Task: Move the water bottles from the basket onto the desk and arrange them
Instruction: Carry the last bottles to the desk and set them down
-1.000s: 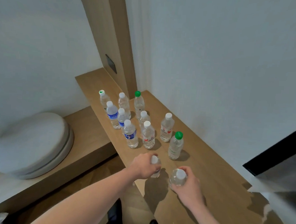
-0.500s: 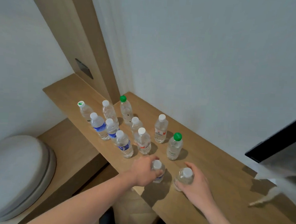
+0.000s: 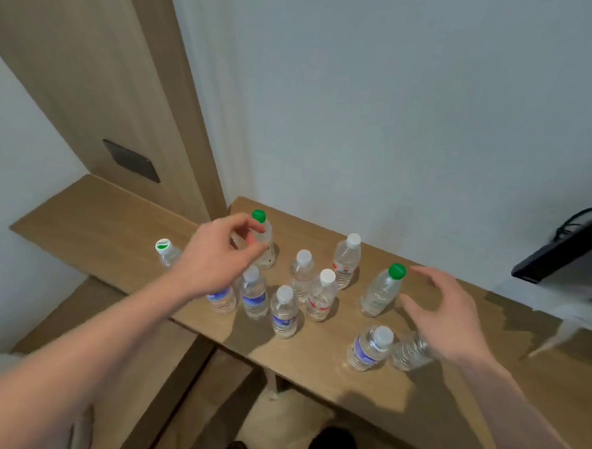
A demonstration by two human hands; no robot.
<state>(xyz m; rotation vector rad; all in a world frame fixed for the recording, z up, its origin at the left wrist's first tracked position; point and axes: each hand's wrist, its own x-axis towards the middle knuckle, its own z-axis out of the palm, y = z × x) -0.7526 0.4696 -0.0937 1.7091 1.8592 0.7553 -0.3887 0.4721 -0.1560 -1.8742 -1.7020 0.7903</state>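
Head view: looking down on a wooden desk (image 3: 332, 360) set against a pale wall, with water bottles standing upright on it in a loose cluster.
Far-left bottle: a white-and-green-capped bottle (image 3: 166, 256) stands alone at the left end, apart from the rest, so it probably needs pulling in.
Left hand: the left hand (image 3: 214, 254) hangs over the back-left bottles, fingers loosely curled with the tips near the rear green-capped bottle (image 3: 263, 243); no grip on it is visible, and it looks like a reach to shift that one.
Blue-label bottles: three (image 3: 254, 292) stand close together along the desk's front edge below that hand, seemingly an orderly front row.
Middle bottles: three white-capped ones (image 3: 321, 294) stand behind them, near each other.
Front pair: a blue-label bottle (image 3: 368, 346) and a clear one (image 3: 409, 350) stand side by side, nearest the camera.
Right hand: the right hand (image 3: 444, 314) is spread wide and holds nothing, just right of the nearer green-capped bottle (image 3: 382, 290), probably about to take it.
Basket: not in view.
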